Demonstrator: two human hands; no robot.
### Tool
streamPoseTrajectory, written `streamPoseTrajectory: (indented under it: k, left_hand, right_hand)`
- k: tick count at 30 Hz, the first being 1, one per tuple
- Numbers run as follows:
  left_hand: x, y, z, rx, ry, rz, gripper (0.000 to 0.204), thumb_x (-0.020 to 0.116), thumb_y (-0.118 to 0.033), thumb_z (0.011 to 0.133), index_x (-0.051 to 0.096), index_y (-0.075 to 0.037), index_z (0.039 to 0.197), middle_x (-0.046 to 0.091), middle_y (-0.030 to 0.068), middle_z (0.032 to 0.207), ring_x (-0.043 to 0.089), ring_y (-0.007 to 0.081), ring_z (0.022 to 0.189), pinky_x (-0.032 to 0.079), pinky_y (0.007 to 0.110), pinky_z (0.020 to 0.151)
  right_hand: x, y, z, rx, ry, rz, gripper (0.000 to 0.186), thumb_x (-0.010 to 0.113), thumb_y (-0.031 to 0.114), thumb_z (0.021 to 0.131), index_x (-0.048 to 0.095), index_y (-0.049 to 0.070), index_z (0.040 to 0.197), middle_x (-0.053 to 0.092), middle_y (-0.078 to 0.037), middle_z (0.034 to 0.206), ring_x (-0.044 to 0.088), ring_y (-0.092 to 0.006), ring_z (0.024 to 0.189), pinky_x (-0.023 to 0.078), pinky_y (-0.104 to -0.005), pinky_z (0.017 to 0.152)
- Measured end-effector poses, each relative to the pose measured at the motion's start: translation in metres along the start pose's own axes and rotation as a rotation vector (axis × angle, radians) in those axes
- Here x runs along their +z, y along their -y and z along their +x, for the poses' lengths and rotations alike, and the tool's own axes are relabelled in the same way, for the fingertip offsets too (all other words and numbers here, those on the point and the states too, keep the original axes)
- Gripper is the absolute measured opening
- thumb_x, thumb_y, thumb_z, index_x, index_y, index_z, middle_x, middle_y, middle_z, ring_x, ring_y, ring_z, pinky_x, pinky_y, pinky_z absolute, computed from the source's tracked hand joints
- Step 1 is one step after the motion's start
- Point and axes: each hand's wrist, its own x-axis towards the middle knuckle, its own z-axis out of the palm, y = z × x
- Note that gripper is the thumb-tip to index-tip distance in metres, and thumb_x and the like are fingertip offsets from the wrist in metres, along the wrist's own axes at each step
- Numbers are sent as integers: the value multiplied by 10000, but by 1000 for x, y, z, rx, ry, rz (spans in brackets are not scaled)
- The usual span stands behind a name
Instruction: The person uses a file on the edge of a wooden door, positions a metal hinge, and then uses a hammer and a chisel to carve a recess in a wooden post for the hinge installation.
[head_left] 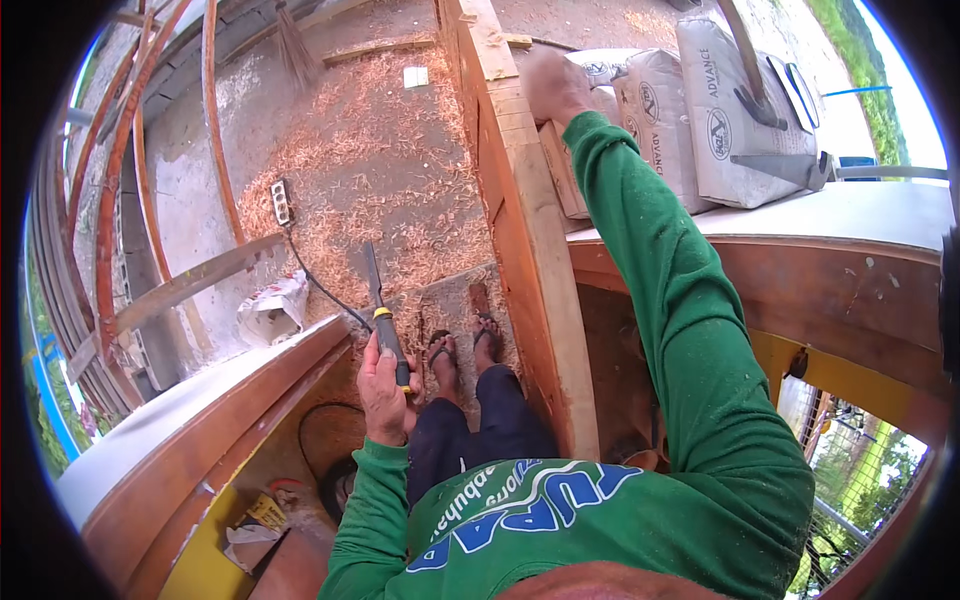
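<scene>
Fingers (371, 358) of the left hand (384, 402) were wrapped around the dark, yellow-ringed handle of a chisel (388, 335), and its narrow blade (373, 272) pointed out ahead of them, away from the body. From my distant seat I judged the tool light enough for one hand, stiff all along and hardly fragile, though its far end was probably sharp. I would have taken hold just there, on the thick handle, and kept skin off the metal. It looked unlikely to slip, though wood dust could have made it slicker. To the right of those fingers ran a long wooden board (540, 220), standing on edge; I took it for heavy and rigid, best held by its top edge. The right hand (553, 88) was a blur near the board's far end, beside pale sacks (660, 120); I could not tell whether its fingers were spread or pinching anything. Ahead of the left fingertips, curled shavings (400, 195) littered the ground.
</scene>
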Motion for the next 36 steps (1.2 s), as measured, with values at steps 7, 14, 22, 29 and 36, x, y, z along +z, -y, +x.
streamPoseTrajectory:
  k: [7, 14, 22, 29, 36]
  left_hand:
    - [-1, 6, -7, -44, 14, 25, 452, 378, -171, 861, 223, -102, 1280, 478, 40, 666, 428, 79, 425, 332, 190, 338]
    - [13, -11, -9, 180, 119, 238, 555, 490, -182, 832, 209, -18, 1282, 493, 28, 714, 451, 59, 527, 378, 169, 462]
    - [51, -11, -7, 118, 352, 171, 495, 450, -115, 842, 241, -37, 1283, 513, 23, 769, 442, 36, 529, 370, 155, 448]
    - [95, -4, 18, 56, 410, 137, 389, 387, -164, 877, 326, -81, 1253, 480, 5, 673, 398, 26, 445, 326, 154, 390]
    - [127, -2, 20, 120, 364, 190, 263, 382, -180, 880, 450, -53, 1100, 447, -7, 637, 379, 32, 404, 318, 168, 366]
  right_hand:
    - [55, 44, -56, -319, -299, -410, 635, 342, 499, 815, 416, -49, 1128, 199, -274, 1294, 176, -363, 1225, 142, -402, 1016]
    - [56, 31, -103, -783, -291, -281, 577, 398, 458, 810, 438, -9, 1146, 352, -226, 1236, 322, -286, 1178, 174, -380, 1014]
    - [73, 6, -93, -334, -516, 138, 584, 405, 373, 823, 320, -60, 1206, 325, -241, 1242, 290, -335, 1177, 239, -356, 976]
    - [72, 44, -134, -1027, -280, 174, 280, 421, 262, 806, 544, 19, 741, 544, -124, 800, 498, -272, 810, 370, -361, 772]
    - [71, 51, -114, -824, -21, 151, 391, 418, 320, 794, 396, 63, 500, 395, -83, 483, 413, -273, 518, 319, -342, 585]
